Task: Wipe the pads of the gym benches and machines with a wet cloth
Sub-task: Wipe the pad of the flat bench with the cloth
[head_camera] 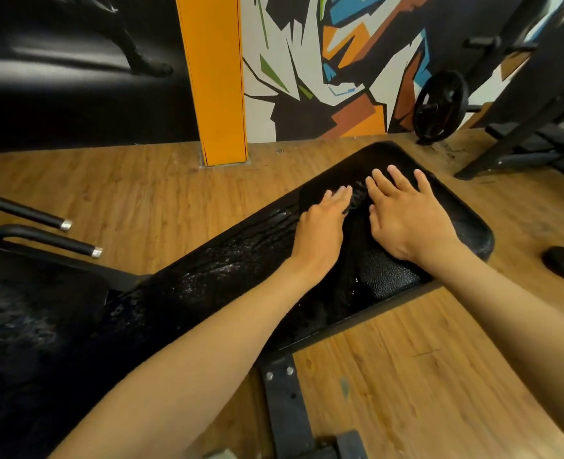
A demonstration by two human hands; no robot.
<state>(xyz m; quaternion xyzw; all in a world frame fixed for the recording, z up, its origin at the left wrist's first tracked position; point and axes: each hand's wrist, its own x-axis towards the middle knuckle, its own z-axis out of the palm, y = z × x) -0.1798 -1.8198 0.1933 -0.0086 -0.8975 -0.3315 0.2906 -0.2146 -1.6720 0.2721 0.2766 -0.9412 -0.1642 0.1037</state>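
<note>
**Both hands flat on a black cloth at the far end of the bench pad**

The left hand (320,233) and the right hand (406,217) lie side by side right of the frame's centre, fingers straight and spread wide, pressing a black cloth (356,260). The cloth covers the far end of the black bench pad (214,279), which runs diagonally from lower left and shines wet. Below it is a wooden floor (423,376). An orange pillar (217,77) stands at upper centre, a weight plate (439,106) at upper right.
</note>
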